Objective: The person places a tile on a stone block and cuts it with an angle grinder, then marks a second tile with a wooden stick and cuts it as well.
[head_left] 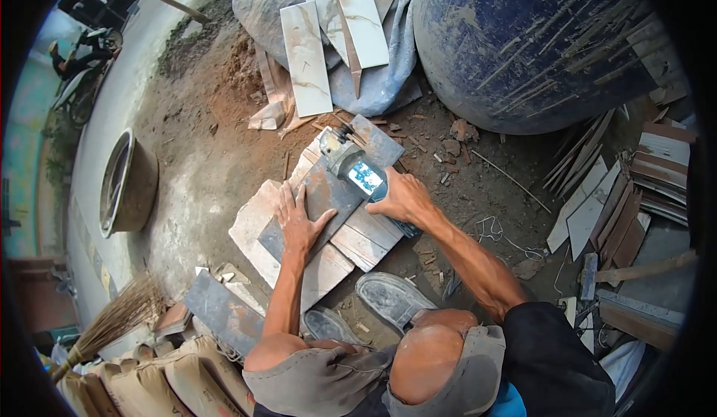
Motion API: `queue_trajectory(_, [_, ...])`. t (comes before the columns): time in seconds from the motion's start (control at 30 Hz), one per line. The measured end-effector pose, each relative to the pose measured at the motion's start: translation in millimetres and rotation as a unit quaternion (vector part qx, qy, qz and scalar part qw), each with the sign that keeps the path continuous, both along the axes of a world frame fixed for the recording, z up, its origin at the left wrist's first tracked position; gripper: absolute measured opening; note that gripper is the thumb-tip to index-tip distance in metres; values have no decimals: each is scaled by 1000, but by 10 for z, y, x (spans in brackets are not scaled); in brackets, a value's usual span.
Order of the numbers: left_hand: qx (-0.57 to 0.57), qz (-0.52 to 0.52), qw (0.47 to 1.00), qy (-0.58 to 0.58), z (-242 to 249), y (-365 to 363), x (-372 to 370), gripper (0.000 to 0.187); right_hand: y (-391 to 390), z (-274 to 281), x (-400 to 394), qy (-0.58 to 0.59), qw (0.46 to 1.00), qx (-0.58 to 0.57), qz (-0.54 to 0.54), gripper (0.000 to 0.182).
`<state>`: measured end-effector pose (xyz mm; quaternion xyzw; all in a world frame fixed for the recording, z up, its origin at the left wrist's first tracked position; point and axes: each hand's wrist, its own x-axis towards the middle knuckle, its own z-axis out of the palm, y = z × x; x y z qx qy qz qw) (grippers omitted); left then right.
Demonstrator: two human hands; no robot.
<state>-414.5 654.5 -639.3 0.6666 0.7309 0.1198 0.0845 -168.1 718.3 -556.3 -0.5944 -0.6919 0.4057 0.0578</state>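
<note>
My right hand [405,197] is wrapped round the body of an angle grinder [361,170], whose metal head points up and left. Beneath the grinder lies a grey tile [328,191], face down or unglazed side up as far as I can see. My left hand [297,219] presses flat on this tile, fingers spread, to the left of the tool. Pale, dusty slabs [258,212] lie under the tile. The grinder's disc is hard to make out at its far end.
White marbled tiles [306,58] rest on a grey sheet ahead. A large blue drum [508,51] stands at the upper right. Tile offcuts [590,200] lean at right, near a hammer [590,275]. A bucket [138,182], a broom [119,316] and paper sacks [187,380] are at left.
</note>
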Motion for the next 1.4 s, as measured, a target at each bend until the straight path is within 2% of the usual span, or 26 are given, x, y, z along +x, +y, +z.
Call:
queue_trajectory(0.07, [-107, -3, 994, -4, 190, -25, -90, 110, -68, 176, 3, 33, 999, 4, -18, 69])
queue_trajectory(0.1, [-117, -46, 992, 0, 167, -79, -164, 125, -105, 216, 27, 32, 999, 2, -20, 69])
queue_trajectory(0.23, [-138, -99, 985, 41, 236, -206, -284, 131, -176, 375, 110, 52, 997, 23, -43, 64])
queue_trajectory(0.47, [-70, -52, 996, 14, 167, -342, -234, 124, -319, 538, 436, 73, 993, -4, -97, 65])
queue_trajectory(0.5, [-103, -35, 993, 52, 159, -345, -213, 130, -328, 552, 470, 65, 992, 6, -109, 65])
queue_trajectory(0.63, [-70, -25, 997, 8, 84, -360, -266, 126, -361, 551, 601, 50, 990, 19, -134, 65])
queue_trajectory(0.7, [-108, -34, 994, -10, 155, -299, -280, 126, -385, 547, 648, 63, 988, 18, -143, 65])
queue_trajectory(0.93, [-118, -37, 992, 8, 326, -274, -207, 126, -460, 594, 720, 69, 986, 5, -155, 64])
queue_trajectory(1.0, [-138, 9, 990, 5, 487, -358, -22, 124, -466, 601, 719, 75, 984, 0, -162, 64])
queue_trajectory(1.13, [-158, 80, 984, 2, 465, -581, 420, 120, -440, 578, 680, 85, 981, 3, -176, 63])
queue_trajectory(1.4, [-183, 118, 974, -65, 318, -681, 688, 122, -464, 540, 638, 80, 982, -11, -173, 63])
